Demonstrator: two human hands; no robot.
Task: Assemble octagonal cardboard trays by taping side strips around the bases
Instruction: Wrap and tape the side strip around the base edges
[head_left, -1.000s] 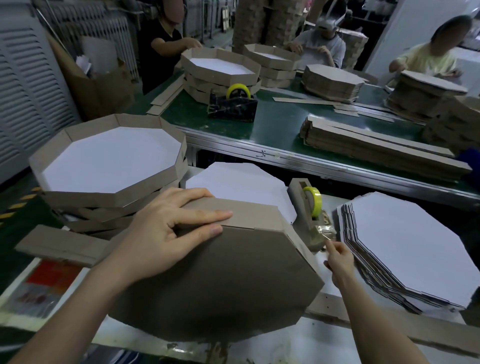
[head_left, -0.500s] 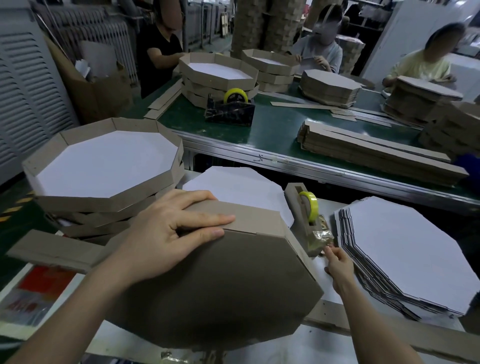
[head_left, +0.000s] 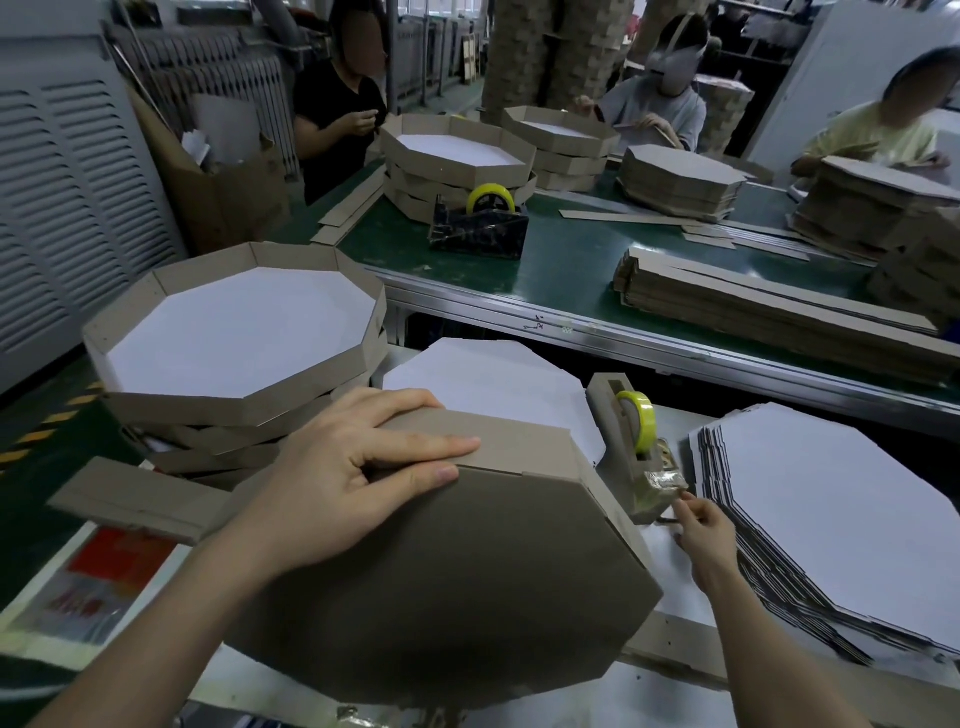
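My left hand (head_left: 337, 483) presses flat on the tray (head_left: 441, 597) — right of it, my right hand (head_left: 698, 525) pinches tape (head_left: 667, 480) at the dispenser (head_left: 621, 452).

Nothing legible anywhere — the red printed sheet (head_left: 119, 561) is too blurred.

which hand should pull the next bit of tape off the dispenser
Right. The right hand is at the loose tape end on the tape dispenser; the left hand presses the side strip against the tray and would have to let go.
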